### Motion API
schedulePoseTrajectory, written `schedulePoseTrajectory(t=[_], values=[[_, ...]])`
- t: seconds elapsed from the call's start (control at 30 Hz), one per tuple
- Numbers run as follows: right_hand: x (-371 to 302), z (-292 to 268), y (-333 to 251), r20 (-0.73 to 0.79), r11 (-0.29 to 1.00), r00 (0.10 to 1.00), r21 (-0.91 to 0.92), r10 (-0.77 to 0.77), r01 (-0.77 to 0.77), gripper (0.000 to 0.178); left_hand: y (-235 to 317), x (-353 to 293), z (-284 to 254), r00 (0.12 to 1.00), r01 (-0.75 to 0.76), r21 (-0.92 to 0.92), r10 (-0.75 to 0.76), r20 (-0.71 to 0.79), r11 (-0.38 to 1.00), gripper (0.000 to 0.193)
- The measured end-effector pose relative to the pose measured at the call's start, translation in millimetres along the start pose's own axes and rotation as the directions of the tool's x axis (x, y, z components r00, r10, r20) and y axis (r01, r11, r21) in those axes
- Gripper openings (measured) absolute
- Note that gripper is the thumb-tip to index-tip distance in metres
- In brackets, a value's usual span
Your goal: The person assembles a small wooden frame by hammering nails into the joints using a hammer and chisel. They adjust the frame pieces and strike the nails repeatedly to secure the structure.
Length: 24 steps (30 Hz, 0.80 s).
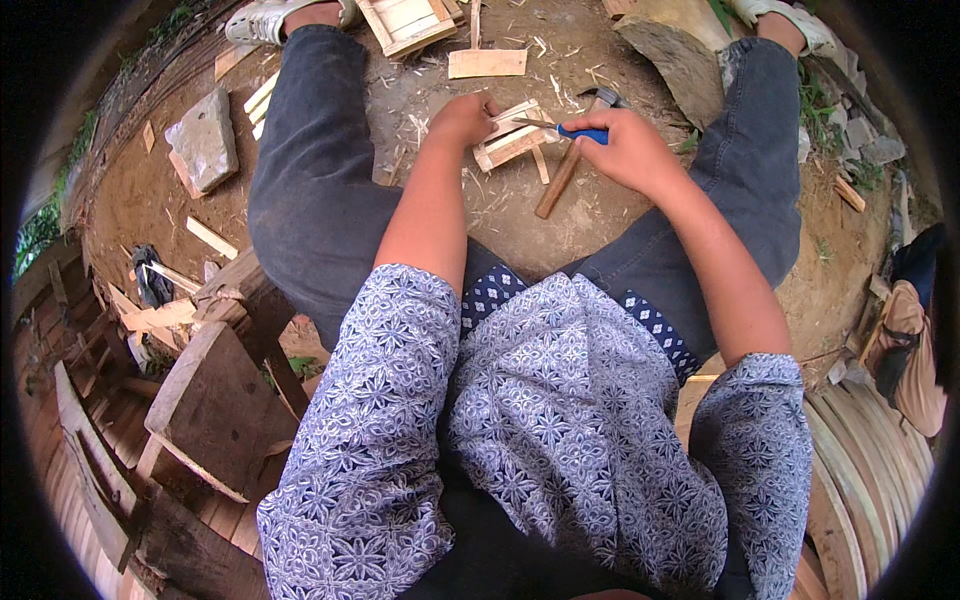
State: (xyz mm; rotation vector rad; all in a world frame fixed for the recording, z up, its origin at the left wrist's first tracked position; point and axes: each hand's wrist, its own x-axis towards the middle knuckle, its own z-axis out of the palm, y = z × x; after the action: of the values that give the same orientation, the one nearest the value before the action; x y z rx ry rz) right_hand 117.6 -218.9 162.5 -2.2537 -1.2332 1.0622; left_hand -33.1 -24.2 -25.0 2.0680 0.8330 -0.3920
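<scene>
Left hand (462, 120): fingers curled, pressing on the small wooden frame (512, 137).
Right hand (632, 148): closed around a blue-handled knife (570, 130), blade tip on the frame.
Frame: between both hands, on the dirt ground (500, 215); pale slats, rough-cut.
Hammer (572, 158): wooden handle, lying just under the right hand.
Around: shavings, flat stone (205, 140).

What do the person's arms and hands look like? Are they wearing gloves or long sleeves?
No gloves: the left hand and right hand are bare, with no rings or watch visible. The forearms are bare too. The short sleeves end about the elbows. They belong to a white shirt covered in a small blue flower-like pattern, loose and wide at the cuffs.
</scene>
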Motion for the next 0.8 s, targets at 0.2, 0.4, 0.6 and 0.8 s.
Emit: schedulePoseTrajectory(t=[0.2, 0.4, 0.6, 0.8], values=[[28, -3, -19, 0.028, 0.964, 0.994, -0.242, -0.109, 0.112, 0.032, 3, -1, -3, 1.000, -0.010, 0.028, 0.010, -0.025, 1.000, 0.024], [37, 0, -25, 0.029, 0.957, 0.994, -0.269, -0.107, 0.111, 0.031, 11, -5, -6, 0.999, 0.016, 0.060, -0.013, -0.041, 0.998, 0.026], [37, 10, -26, 0.013, 0.953, 0.994, -0.282, -0.110, 0.109, 0.030, 24, -5, -7, 0.986, -0.069, 0.037, 0.074, -0.151, 0.997, 0.036], [73, 18, -22, 0.083, 0.936, 0.994, -0.339, -0.071, 0.095, 0.034, 61, -22, -9, 0.901, -0.385, -0.178, 0.327, -0.287, 0.905, 0.043]])
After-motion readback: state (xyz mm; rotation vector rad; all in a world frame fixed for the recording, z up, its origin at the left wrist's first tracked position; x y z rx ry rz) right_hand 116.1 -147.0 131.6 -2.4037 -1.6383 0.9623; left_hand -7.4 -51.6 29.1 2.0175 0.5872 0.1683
